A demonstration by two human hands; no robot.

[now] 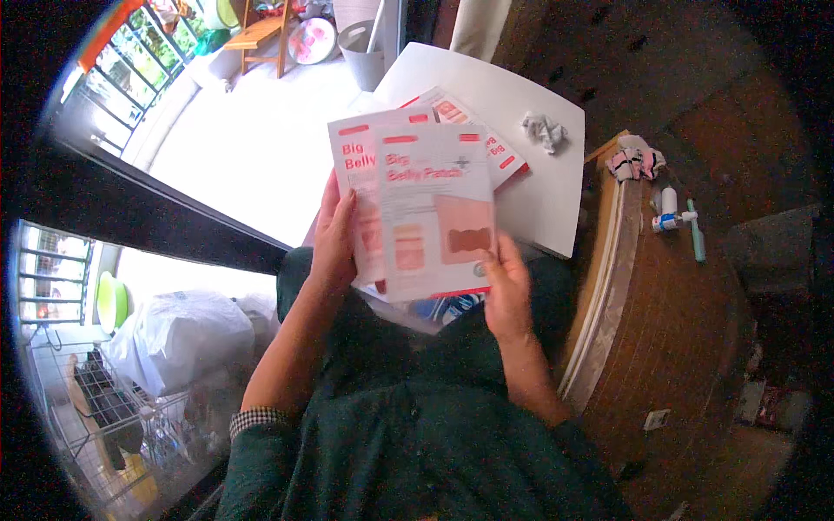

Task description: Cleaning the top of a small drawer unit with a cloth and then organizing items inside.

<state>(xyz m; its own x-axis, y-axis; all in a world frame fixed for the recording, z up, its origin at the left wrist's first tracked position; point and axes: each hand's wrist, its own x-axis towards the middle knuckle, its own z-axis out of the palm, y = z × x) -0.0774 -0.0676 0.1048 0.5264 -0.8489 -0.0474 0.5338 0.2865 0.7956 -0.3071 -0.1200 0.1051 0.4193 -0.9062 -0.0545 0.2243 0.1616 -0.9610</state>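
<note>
My left hand grips the left edge of a white and pink patch packet. My right hand holds a second such packet by its lower right corner, overlapping the first. Both packets bear large red print, and the front one shows a brown patch shape. Behind them, more of the same packaging lies on a white table. Below the held packets, part of a blue and white printed item shows near my lap, mostly hidden.
Crumpled white tissue lies on the table. To the right, a wooden ledge holds a pink cloth and a white bottle. At left are a white plastic bag and a wire rack; a grey bin stands beyond.
</note>
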